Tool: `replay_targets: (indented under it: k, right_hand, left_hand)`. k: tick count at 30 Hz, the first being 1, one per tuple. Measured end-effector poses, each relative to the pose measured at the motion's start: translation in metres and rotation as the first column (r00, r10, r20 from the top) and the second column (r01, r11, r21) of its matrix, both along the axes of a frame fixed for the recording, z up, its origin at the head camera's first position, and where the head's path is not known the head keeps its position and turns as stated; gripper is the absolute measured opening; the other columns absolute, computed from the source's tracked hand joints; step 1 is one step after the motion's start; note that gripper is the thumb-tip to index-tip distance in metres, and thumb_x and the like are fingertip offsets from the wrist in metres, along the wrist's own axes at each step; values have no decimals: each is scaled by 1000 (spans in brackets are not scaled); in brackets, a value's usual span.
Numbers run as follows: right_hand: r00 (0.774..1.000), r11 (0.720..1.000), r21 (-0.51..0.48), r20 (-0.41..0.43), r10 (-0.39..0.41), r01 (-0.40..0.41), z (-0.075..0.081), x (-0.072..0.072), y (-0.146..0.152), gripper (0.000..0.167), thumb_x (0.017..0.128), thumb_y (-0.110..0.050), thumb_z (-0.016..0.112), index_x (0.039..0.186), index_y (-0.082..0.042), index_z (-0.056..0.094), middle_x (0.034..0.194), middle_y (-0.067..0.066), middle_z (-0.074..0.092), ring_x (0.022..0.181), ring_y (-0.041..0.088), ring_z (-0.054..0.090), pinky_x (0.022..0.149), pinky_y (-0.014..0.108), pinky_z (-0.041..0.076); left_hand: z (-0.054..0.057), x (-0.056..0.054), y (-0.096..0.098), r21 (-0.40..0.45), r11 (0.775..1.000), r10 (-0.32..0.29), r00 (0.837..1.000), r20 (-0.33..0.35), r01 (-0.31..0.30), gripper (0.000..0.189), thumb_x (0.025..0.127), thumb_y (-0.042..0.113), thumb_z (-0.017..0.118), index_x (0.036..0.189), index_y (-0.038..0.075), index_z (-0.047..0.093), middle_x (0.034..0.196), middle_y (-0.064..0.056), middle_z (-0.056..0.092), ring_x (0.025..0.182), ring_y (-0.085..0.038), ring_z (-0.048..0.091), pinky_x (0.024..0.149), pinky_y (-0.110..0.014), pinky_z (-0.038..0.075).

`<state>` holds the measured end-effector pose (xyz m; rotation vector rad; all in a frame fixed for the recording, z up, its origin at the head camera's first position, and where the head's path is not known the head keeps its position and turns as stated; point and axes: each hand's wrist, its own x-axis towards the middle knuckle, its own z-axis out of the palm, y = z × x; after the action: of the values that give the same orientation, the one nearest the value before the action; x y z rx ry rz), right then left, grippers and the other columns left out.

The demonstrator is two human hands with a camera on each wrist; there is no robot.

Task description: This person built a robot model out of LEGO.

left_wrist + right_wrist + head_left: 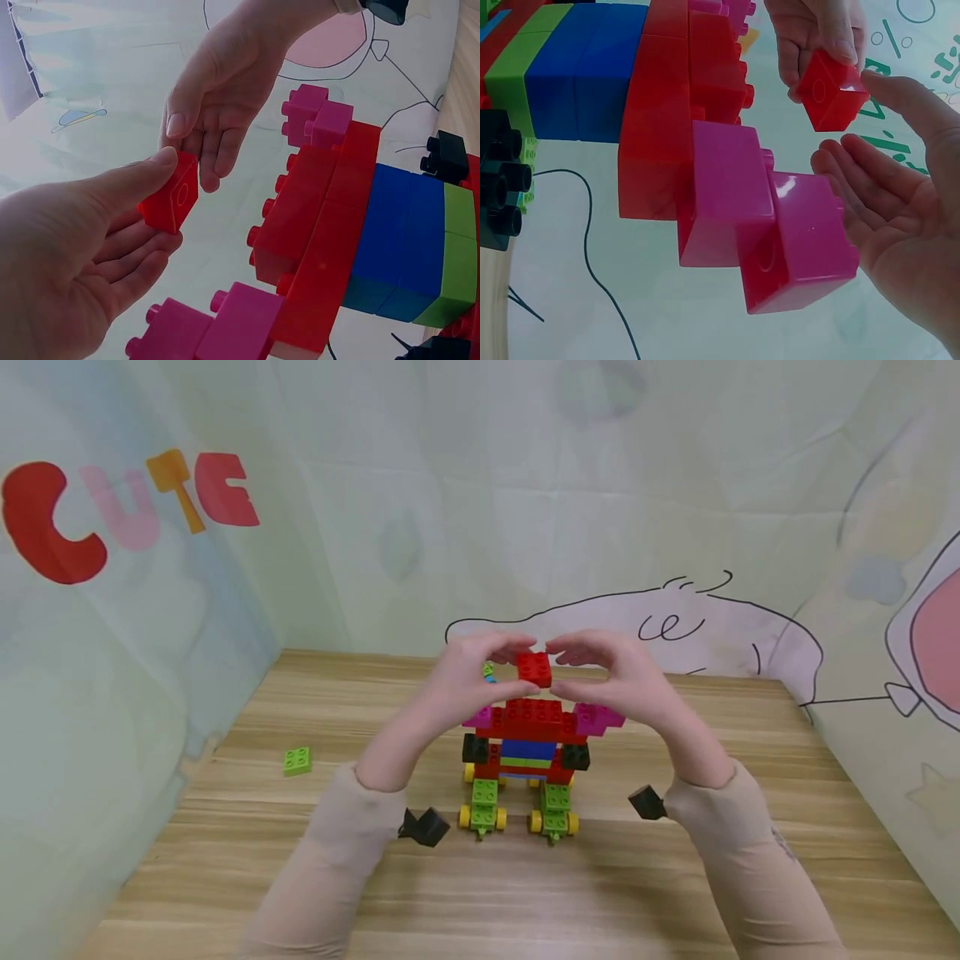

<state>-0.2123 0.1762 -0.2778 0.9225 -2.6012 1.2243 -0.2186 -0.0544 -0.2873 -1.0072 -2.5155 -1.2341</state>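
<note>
My left hand (476,672) pinches a red brick (534,669) between thumb and fingers, above a built block figure (532,718). On the brick's other side my right hand (618,672) is spread, its thumb and fingers around the brick without gripping it. In the right wrist view the right thumb's tip is close to the brick (832,91); contact is hard to tell. The figure has a red top, pink bricks (806,232) at both sides, a blue middle (394,236) and black bricks beside it. Green feet (484,793) with yellow wheels stand on the table.
A loose green brick (297,761) lies on the wooden table (247,860) to the left. Behind the figure, partly hidden by my left hand, is a small green and blue piece (489,672). Printed cloth walls (360,527) enclose the table's back and sides.
</note>
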Motion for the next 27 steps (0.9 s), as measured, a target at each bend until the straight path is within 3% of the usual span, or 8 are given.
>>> replay_targets:
  k: [8,27]
  right_hand:
    - [999,999,16,9,32,-32,0,-2,-6,42,83,-10,76,122,0,64,120,13,68,107,26,66,97,44,52]
    - [999,998,63,31,-18,16,-4,-1,-7,30,83,-11,75,112,-3,70,109,11,72,99,25,68,93,45,54]
  left_hand:
    - [-4,0,3,7,1000,-2,1000,27,2,53,83,23,79,130,6,62,118,-6,70,104,-19,64,94,-35,53]
    - [-6,-1,4,-45,999,-11,999,42,13,52,83,26,78,129,6,63,121,-7,69,104,-20,66,94,-35,54]
